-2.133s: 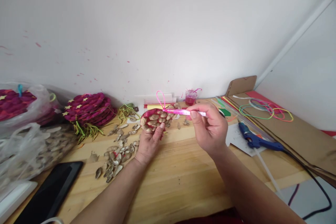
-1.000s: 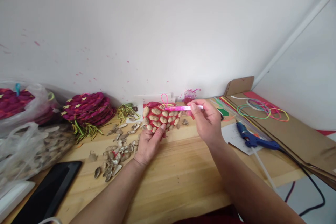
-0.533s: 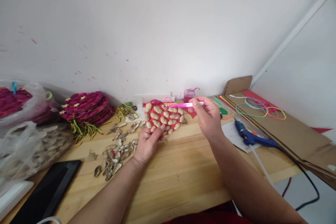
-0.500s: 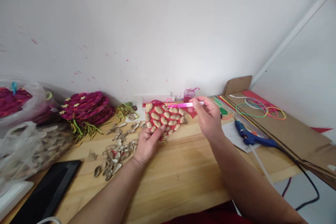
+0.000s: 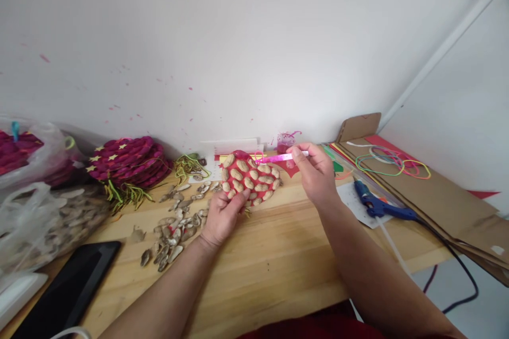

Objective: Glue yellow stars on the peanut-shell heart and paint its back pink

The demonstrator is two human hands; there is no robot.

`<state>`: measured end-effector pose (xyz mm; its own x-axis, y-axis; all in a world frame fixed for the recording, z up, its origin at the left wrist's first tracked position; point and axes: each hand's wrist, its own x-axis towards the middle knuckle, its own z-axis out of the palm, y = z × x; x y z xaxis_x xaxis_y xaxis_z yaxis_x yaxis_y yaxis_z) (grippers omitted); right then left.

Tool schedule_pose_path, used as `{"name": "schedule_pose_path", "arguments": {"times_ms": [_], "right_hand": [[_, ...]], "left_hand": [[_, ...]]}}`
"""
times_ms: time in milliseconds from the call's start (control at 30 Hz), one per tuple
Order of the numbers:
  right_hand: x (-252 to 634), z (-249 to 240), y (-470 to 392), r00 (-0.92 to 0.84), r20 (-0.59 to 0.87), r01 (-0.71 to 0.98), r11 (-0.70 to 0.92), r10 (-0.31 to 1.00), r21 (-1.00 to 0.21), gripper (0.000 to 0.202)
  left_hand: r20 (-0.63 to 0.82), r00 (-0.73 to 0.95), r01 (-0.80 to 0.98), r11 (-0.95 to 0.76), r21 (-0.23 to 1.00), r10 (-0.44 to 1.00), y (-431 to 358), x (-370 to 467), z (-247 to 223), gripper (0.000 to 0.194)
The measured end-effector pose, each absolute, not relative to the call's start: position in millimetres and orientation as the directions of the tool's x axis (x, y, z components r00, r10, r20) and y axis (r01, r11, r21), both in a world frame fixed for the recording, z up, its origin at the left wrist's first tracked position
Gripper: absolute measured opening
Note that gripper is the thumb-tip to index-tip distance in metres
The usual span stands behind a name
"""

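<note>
A left hand [image 5: 225, 214] grips a red peanut-studded panel [image 5: 245, 175] while the right hand [image 5: 317, 174] pinches a pink-stained paintbrush [image 5: 280, 158] near its far edge.

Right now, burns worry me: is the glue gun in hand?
No: the right hand holds a brush, the left hand a peanut-covered piece; the glue gun lies apart.

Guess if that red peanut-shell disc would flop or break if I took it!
The red peanut-shell disc likely won't flop: the left hand grips its lower edge, yet it looks flat. It's probably light, held one-handed. Its crinkly shells might crack if squeezed.
</note>
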<state>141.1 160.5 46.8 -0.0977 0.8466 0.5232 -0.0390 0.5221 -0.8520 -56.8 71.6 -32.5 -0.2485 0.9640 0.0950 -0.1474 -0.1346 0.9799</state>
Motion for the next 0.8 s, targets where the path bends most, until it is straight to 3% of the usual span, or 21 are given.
{"name": "schedule_pose_path", "arguments": {"times_ms": [233, 400, 667, 800], "right_hand": [[141.9, 48.5, 152.8, -0.12, 0.632, 0.158, 0.644, 0.765, -0.749, 0.021], [141.7, 48.5, 151.5, -0.11, 0.666, 0.147, 0.675, 0.738, -0.723, 0.021], [143.6, 48.2, 150.1, -0.135, 0.757, 0.341, 0.747, 0.639, -0.57, 0.017], [143.4, 49.1, 148.3, -0.13, 0.763, 0.347, 0.75, 0.633, -0.563, 0.015]], "left_hand": [[0.147, -0.259, -0.108, -0.18, 0.978, 0.955, 72.9, -58.0, -34.8, 0.051], [0.175, -0.24, -0.101, -0.204, 0.974, 0.955, 72.3, -56.5, -30.4, 0.049], [0.159, -0.275, -0.113, -0.196, 0.974, 0.948, 72.5, -55.6, -28.4, 0.041], [0.16, -0.275, -0.098, -0.193, 0.976, 0.948, 73.1, -56.0, -27.4, 0.041]]}}
